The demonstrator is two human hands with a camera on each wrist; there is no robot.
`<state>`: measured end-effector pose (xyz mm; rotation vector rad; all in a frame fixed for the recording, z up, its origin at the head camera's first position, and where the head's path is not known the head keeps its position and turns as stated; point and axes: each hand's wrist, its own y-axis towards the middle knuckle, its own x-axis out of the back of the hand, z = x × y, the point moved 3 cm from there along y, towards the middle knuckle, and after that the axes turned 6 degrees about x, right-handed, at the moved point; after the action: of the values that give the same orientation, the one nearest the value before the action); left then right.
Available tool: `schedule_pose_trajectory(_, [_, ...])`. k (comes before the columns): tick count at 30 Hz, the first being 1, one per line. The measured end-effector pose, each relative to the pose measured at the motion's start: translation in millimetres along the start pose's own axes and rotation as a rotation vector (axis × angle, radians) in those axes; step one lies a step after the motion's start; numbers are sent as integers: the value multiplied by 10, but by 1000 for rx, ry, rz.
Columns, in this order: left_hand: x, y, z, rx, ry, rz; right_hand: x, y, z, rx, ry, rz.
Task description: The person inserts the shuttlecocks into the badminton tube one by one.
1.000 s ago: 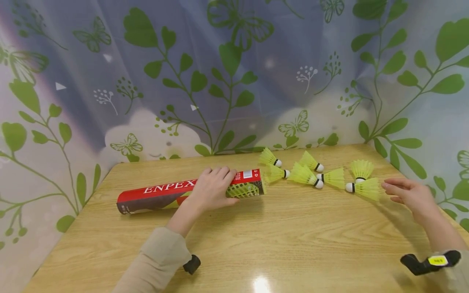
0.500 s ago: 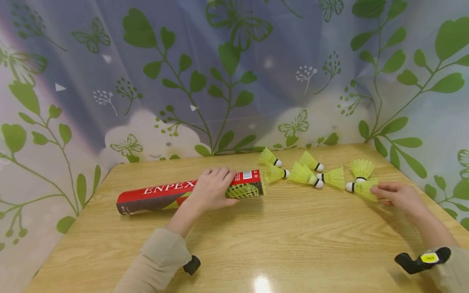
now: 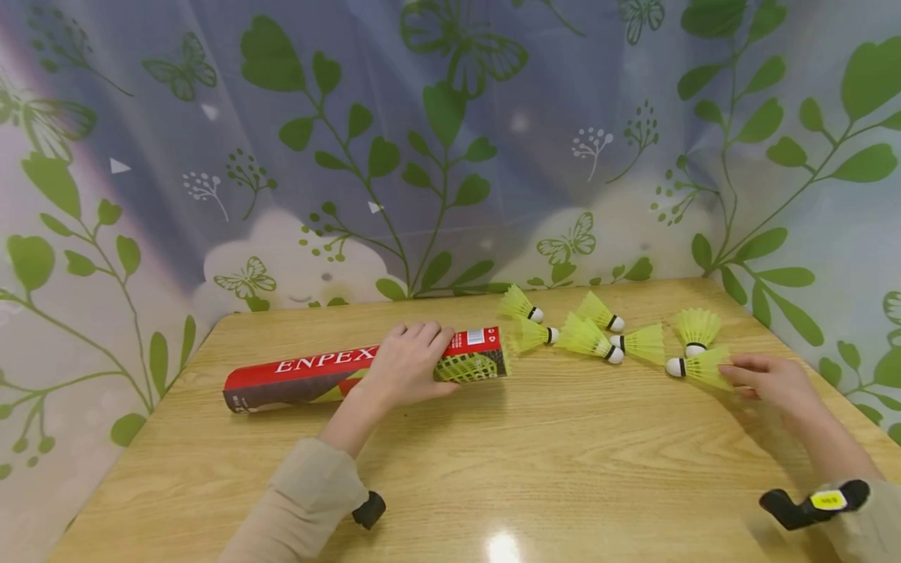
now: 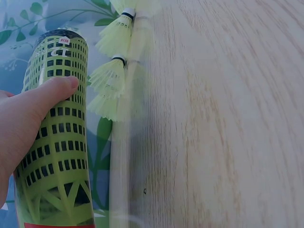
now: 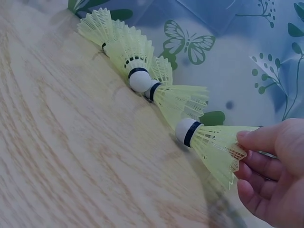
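My left hand [image 3: 411, 363] grips a red and grey shuttlecock tube [image 3: 303, 378] lettered ENPEX, lying on its side on the wooden table. In the left wrist view the thumb lies across the tube's green netted print [image 4: 61, 123]. At the right, my right hand [image 3: 774, 383] pinches the skirt edge of a yellow shuttlecock [image 3: 706, 367] between thumb and fingers. Its white cork [image 5: 185, 131] with a black band points left, away from the hand. Another shuttlecock [image 3: 697, 328] stands on its cork just behind it.
Several more yellow shuttlecocks [image 3: 587, 338] lie loosely grouped between the tube's right end and the right hand. A leaf-patterned cloth [image 3: 450, 156] hangs behind the wooden table [image 3: 563, 469] and along its sides.
My right hand has moved left onto the rightmost shuttlecock's skirt and now pinches it; before, its fingers were just at the skirt's edge. The left hand and tube stay put.
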<state>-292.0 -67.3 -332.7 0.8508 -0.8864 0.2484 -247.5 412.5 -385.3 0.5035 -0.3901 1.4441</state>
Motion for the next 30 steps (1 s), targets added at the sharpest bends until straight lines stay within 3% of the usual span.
schedule_pose_trajectory(5, [-5,-2,8,1,-8,3,23,-4,38,62,33,7])
schedule_pose_trajectory(22, [13,7,-1,3,5,13,-23,34,312,140,67,37])
schedule_pose_trajectory(30, [5,4,2,38,-31,52,-131,66,481,129,27,43])
